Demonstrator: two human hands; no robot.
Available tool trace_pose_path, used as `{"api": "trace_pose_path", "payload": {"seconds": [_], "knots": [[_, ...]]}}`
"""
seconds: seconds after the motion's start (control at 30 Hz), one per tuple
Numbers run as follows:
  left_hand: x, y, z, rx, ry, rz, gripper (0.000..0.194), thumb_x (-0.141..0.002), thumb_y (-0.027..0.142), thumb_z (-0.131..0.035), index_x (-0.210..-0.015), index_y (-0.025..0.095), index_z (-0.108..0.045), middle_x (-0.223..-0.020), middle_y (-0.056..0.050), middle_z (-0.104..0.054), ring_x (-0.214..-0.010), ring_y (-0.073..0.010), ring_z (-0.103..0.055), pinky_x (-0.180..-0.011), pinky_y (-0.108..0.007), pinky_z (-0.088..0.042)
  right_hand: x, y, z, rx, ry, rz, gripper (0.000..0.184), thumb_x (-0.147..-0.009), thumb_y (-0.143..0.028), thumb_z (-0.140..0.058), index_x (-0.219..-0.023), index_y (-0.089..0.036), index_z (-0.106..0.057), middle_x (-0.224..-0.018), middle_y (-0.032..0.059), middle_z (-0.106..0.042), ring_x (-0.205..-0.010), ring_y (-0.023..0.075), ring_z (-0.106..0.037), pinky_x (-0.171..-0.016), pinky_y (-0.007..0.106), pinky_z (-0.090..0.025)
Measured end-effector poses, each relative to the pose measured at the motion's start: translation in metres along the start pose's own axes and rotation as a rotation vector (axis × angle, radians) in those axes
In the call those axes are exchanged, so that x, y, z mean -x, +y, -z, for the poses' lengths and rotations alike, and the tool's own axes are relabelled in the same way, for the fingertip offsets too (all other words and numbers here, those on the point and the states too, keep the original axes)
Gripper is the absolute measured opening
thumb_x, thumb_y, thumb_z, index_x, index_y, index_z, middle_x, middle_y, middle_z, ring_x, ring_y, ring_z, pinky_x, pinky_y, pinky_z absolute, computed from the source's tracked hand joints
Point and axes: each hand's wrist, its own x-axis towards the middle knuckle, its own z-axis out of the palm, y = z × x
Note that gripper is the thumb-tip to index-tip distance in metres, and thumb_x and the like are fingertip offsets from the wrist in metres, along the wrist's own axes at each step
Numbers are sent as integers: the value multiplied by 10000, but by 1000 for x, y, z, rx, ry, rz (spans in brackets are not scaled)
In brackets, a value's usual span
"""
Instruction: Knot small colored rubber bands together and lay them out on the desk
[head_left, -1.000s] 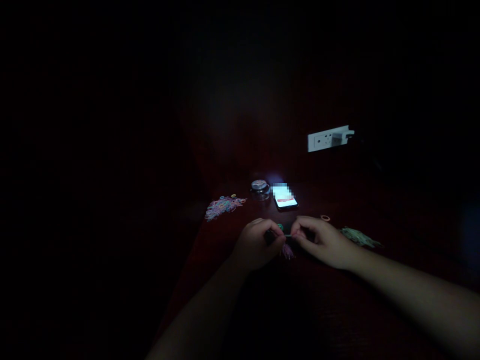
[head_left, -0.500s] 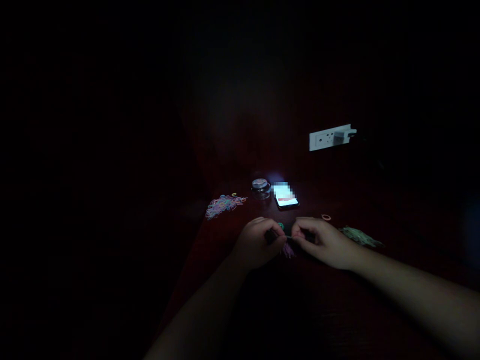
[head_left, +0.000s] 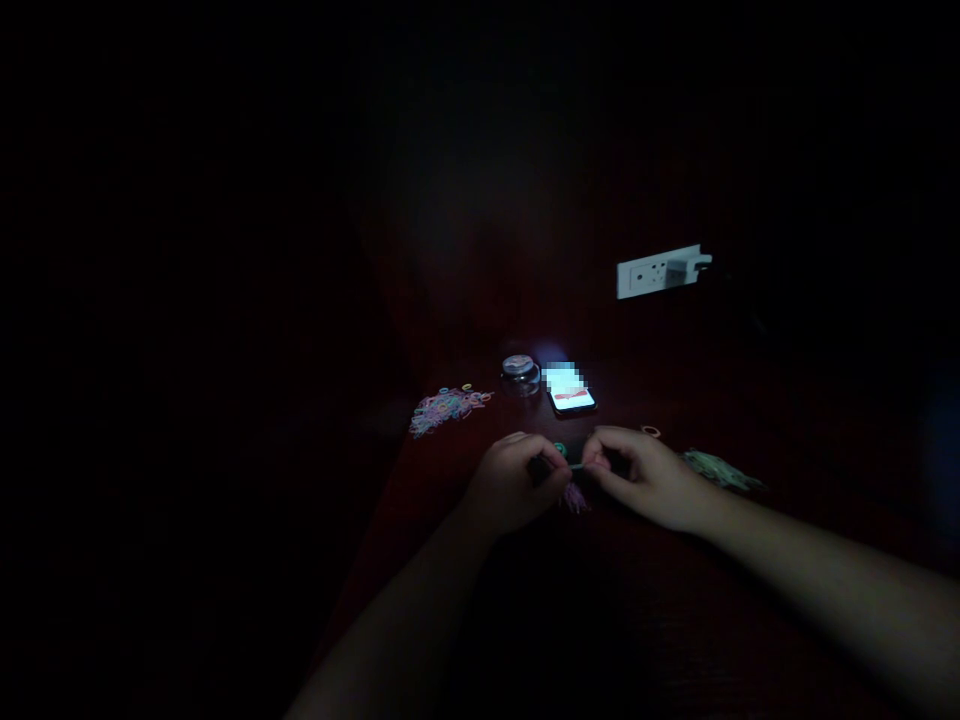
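Note:
My left hand (head_left: pixel 516 482) and my right hand (head_left: pixel 646 478) meet over the dark red table, fingertips a small gap apart. Each is closed in a pinch on one end of a thin, pale rubber band (head_left: pixel 576 466), which spans the gap. Just beneath it lies a small bunch of purple bands (head_left: pixel 575 497). A green ring-shaped band (head_left: pixel 560 450) shows behind the left fingertips. Beside my right wrist is a pile of pale green bands (head_left: pixel 720 469), and an orange-pink ring (head_left: pixel 651 431) rests behind that hand.
Further back stand a lit phone (head_left: pixel 574 398) and a round clear jar with a lid (head_left: pixel 520 374). A heap of mixed coloured bands (head_left: pixel 447 408) lies near the table's left edge. On the back wall is a socket (head_left: pixel 651 273) with a plug in it. The surroundings are very dark.
My right hand has shifted slightly up, and the pale band between the fingertips shows a little more clearly. My left hand has hardly moved. The view has tilted very slightly.

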Motion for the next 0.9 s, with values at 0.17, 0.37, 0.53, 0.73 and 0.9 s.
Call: {"api": "trace_pose_path", "payload": {"seconds": [0.17,0.37,0.53,0.73,0.9], "knots": [[1,-3,-2,19,25,-35,28,-805,228,-654,-819,205,-647,-836,3,-695,-804,-153,-618,-742,-274,-454,0,0,1,-1,19,9,105,-861,-249,-550,-787,-180,-581,-704,-3,-552,-652,134,-513,-606,259,-426],[2,-3,-2,22,45,-44,29,-808,223,-645,-830,205,-646,-832,1,-691,-793,-153,-615,-743,-277,-454,0,-2,1,8,26,21,100,-861,-233,-548,-782,-179,-578,-698,-4,-549,-646,132,-507,-601,256,-420],[1,-3,-1,8,37,-25,26,-807,224,-638,-820,205,-650,-824,-2,-691,-783,-159,-614,-734,-284,-457,-1,-1,1,17,23,24,94,-858,-229,-551,-782,-180,-579,-694,-7,-545,-642,131,-506,-598,256,-419],[2,-4,-2,17,40,-26,43,-817,233,-632,-832,199,-653,-840,-4,-693,-801,-155,-615,-744,-280,-453,0,0,1,-6,30,26,86,-853,-224,-554,-784,-179,-580,-690,-10,-538,-637,131,-500,-593,257,-419],[1,-5,-2,14,38,-36,40,-814,235,-633,-820,201,-655,-821,-1,-694,-784,-154,-617,-740,-283,-455,-1,0,1,8,33,30,86,-852,-215,-548,-780,-179,-579,-690,-9,-538,-640,131,-501,-595,256,-414]]}}
